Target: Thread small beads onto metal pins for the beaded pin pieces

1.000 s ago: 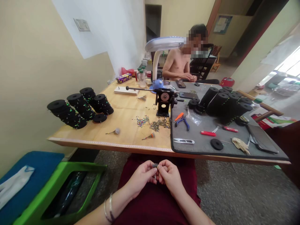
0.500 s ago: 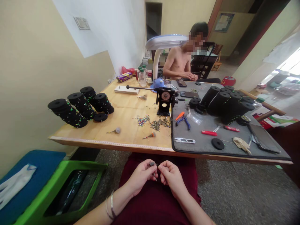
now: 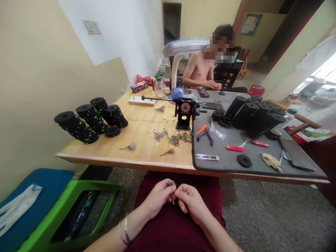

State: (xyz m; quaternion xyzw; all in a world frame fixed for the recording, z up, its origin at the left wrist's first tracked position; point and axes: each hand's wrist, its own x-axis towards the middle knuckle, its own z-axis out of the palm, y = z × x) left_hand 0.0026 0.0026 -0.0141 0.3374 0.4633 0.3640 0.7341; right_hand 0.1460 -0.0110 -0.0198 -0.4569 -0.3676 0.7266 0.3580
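Note:
My left hand (image 3: 162, 192) is closed above my lap, pinching a small bundle (image 3: 171, 183) with a rounded grey end. A thin pale stem pokes out below the fingers. My right hand (image 3: 188, 197) is pinched shut, its fingertips meeting those of the left. Whatever sits between its thumb and forefinger is too small to make out. On the wooden table (image 3: 141, 133) ahead lie a similar grey-tufted bundle (image 3: 131, 146) and an orange-banded one (image 3: 171, 151). Beyond them are loose piles of tiny colored pieces (image 3: 160, 135) and metallic pieces (image 3: 177, 139).
A black hand-cranked winder (image 3: 184, 112) stands mid-table by a lamp (image 3: 181, 47). Black foam spools (image 3: 64, 117) are stacked left, more (image 3: 240, 112) right. Thread snips (image 3: 207, 157) and pliers (image 3: 209, 138) lie on the grey mat (image 3: 223, 164). A person (image 3: 201, 70) sits across.
My right hand has shifted slightly left, closing the gap to the left fingertips. The left hand keeps its hold on the bundle and has barely moved.

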